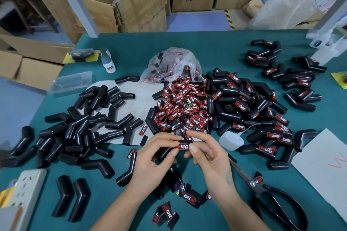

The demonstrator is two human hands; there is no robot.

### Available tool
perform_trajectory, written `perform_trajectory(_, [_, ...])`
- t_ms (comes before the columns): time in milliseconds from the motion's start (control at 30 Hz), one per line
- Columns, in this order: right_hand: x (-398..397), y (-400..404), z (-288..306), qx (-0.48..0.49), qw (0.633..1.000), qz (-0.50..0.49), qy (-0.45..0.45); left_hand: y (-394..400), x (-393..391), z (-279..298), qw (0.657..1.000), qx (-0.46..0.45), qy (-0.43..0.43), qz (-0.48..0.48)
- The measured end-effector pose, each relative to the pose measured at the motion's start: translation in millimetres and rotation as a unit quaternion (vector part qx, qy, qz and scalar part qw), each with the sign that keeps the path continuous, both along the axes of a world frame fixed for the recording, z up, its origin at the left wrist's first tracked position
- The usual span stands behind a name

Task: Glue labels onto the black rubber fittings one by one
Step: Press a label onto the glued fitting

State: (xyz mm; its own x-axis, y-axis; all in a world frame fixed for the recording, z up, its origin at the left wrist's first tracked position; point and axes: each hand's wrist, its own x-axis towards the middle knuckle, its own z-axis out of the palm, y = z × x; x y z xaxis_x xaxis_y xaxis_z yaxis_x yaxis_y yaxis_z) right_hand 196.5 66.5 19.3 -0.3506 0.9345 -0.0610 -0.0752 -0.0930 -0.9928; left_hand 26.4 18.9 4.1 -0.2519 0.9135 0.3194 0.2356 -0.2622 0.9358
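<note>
- Left hand [156,153]: its grip was closed, thumb and fingers curled around a black rubber fitting [165,153] held just above the near middle of the desk [216,47].
- Right hand [208,153]: its grip was closed in a pinch, thumb and forefinger on the right end of a red-and-black label [182,147] reading "TAPER", which lay against the top of the held fitting.
- Loose labels [183,107]: a dense heap lay at the centre of the desk, just beyond both hands, spilling from a clear plastic bag [172,65].
- Unlabelled fittings [80,129]: a spread of bare black elbows lay to the left of the heap, partly on a grey sheet.
- Labelled fittings [259,110]: a pile bearing red labels lay to the right of the heap, with a further group toward the far right corner.
- Glue bottle [231,139]: a small white bottle with a thin nozzle lay on its side just right of the right hand, among the labelled fittings.
- Scissors [268,193]: a black-handled pair lay on the desk beside the right forearm.
- Power strip [28,187]: a white strip rested at the near left edge.
- Cardboard boxes [129,2]: several stood on the floor beyond the desk.
</note>
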Motion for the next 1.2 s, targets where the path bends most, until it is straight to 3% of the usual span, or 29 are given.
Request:
perform_trajectory(433, [-2,2,3,-0.053,0.997,-0.005,0.064,0,4,6,0.992,-0.088,-0.085,-0.016])
perform_trajectory(733, [-6,-1,1,-0.049,0.998,-0.005,0.047,-1,9,5,0.989,-0.115,-0.089,0.025])
perform_trajectory(833, [-7,-2,2,-0.046,0.998,-0.005,0.037,-1,10,4,0.991,-0.11,-0.076,0.03])
perform_trajectory(1200, [-9,-2,-2,-0.019,0.999,-0.028,0.035,-3,15,0,0.994,0.026,0.099,0.03])
